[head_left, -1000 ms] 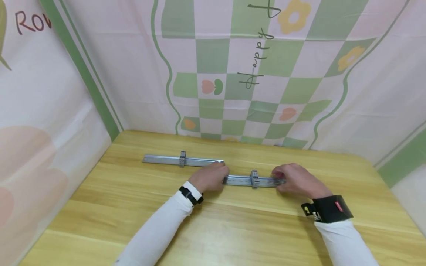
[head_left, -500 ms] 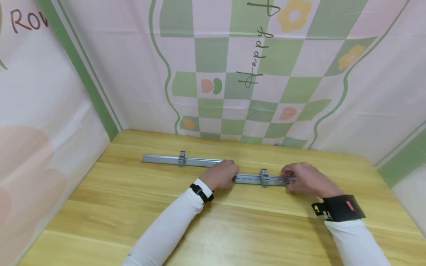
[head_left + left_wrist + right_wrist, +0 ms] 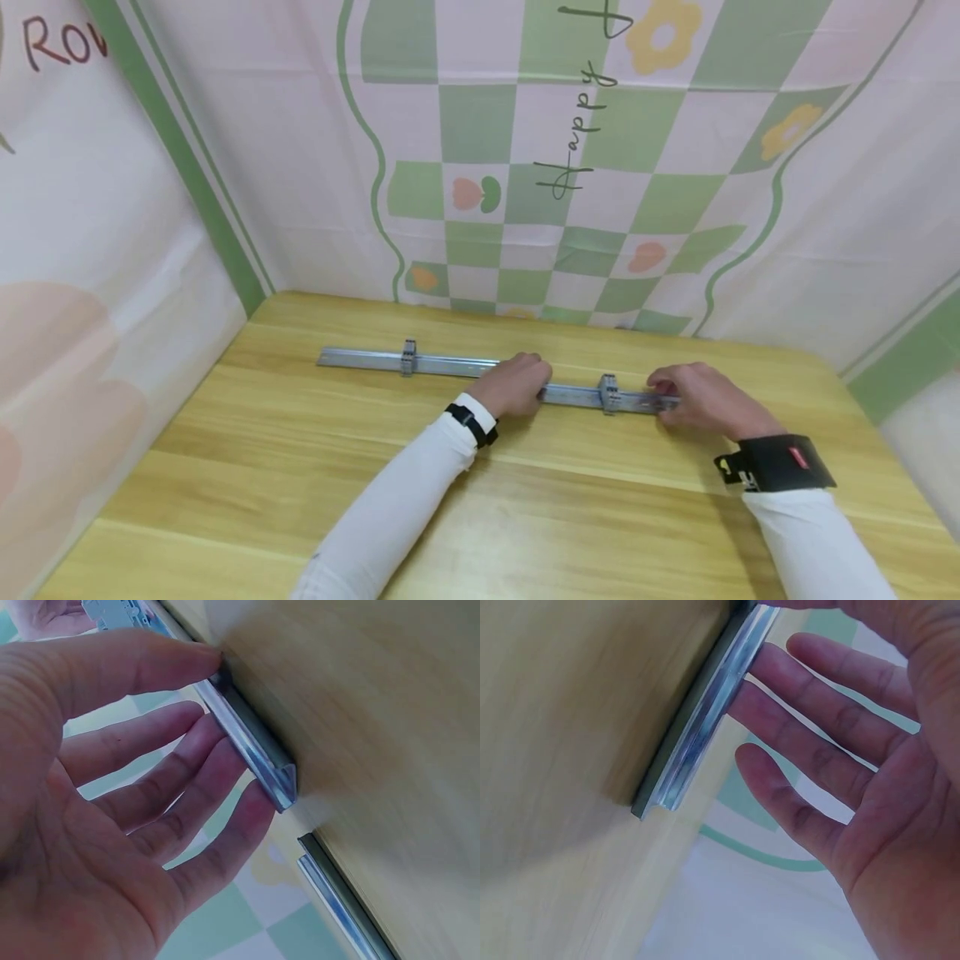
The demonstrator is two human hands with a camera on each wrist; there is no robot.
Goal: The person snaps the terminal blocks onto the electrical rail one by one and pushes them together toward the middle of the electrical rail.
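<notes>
Both hands grip one silver metal DIN rail (image 3: 570, 395) by its ends, low over the table. My left hand (image 3: 512, 386) pinches its left end, thumb on the near edge and fingertips along the far edge in the left wrist view. The right end is held by my right hand (image 3: 708, 400); in the right wrist view a length of rail (image 3: 697, 735) sticks out past the fingers. A small grey terminal block (image 3: 609, 394) is clipped across this rail between the hands. Left of it lies a second DIN rail (image 3: 360, 358), also with a grey terminal block (image 3: 408, 357); my left hand covers its right end in the head view.
The wood-grain table (image 3: 450, 517) extends in front of both forearms. A printed cloth (image 3: 480, 125) with green checks hangs along the table's back edge, and another white cloth (image 3: 112, 208) hangs at the left side.
Both hands have carried the gripped rail to the right and slightly toward the back, now nearly in line with the other rail. The left rail has stayed in place.
</notes>
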